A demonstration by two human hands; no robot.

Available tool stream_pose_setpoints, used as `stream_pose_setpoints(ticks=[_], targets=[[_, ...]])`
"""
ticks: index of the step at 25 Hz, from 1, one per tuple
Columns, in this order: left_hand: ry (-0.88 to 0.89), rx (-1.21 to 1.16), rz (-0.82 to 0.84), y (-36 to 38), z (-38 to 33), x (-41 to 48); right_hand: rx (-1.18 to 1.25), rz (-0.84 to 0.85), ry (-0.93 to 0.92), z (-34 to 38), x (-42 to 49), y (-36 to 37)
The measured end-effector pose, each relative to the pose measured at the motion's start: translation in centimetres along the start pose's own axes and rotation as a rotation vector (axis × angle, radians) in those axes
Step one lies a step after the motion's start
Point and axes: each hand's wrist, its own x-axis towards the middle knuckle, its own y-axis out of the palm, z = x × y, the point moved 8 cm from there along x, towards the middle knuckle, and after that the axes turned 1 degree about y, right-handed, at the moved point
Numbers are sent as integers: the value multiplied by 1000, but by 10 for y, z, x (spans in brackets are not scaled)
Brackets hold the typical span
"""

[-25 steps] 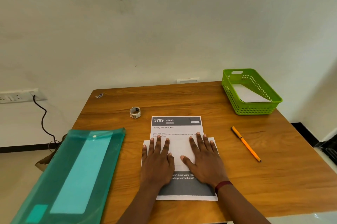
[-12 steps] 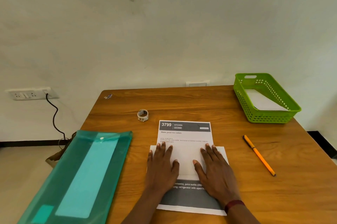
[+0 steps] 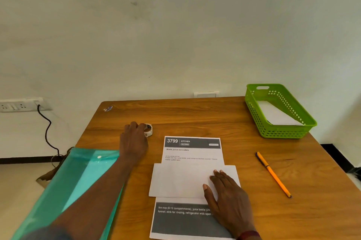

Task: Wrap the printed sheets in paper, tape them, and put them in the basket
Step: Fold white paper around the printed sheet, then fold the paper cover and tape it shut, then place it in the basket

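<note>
Wooden worktop against a pale wall: the right hand lies flat, fingers straight, pressing the folded white paper that crosses the grey-banded printed sheet. The left hand touches the small clear tape roll at its fingertips; I cannot tell whether it grips. Well beyond the right hand, to its right, stands the green perforated plastic basket.

tape behind-L of sheets | pen R | basket far-R corner
</note>
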Motion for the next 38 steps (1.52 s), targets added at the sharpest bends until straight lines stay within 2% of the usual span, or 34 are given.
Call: stream_pose_setpoints(ticks=[6,10,12,15,20,22,26,31,38], targets=[[26,265,127,23,11,23,-23,-46,-14,-1,-1,0],[34,227,93,27,14,21,-42,-91,-26,-2,-1,0],[2,37,48,24,7,12,-48,-103,-33,0,-1,-1],[-140,-407,3,17,-14,-19,-59,-113,-32,0,0,-3],[-335,-1103,172,35,-61,-106,-65,-79,-47,2,-1,-3],[-384,-1244,195,43,-75,-134,-48,-98,-97,4,-2,-6],[-342,-1293,217,44,-95,-160,15,-153,-178,11,-5,-13],[-260,-1241,247,52,-95,-165,70,-173,-199,14,-3,-18],[-201,-1151,241,53,-97,-168,216,-103,-119,-1,2,-11]])
